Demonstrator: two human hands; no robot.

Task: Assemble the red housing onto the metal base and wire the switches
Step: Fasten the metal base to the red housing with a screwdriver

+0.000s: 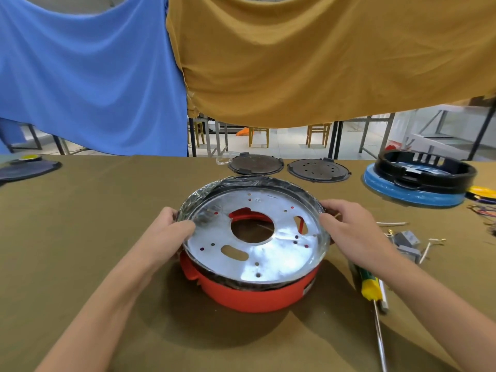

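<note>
Already the metal base [268, 245] sits in the red housing [257, 294], tilted rather than flush, with the left hand [166, 232] and right hand [351, 229] gripping its rim on opposite sides, fingers [185, 227] curled over the edge. Seating looks unfinished, and wiring has not begun: the grey switches [406, 244] and screwdriver [371, 288] lie untouched on the surface [80, 237], just beyond the right fingers.

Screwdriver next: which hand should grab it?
Probably the right hand. The screwdriver lies on the table just beside that wrist, while the left hand grips the metal base on the far side.
</note>
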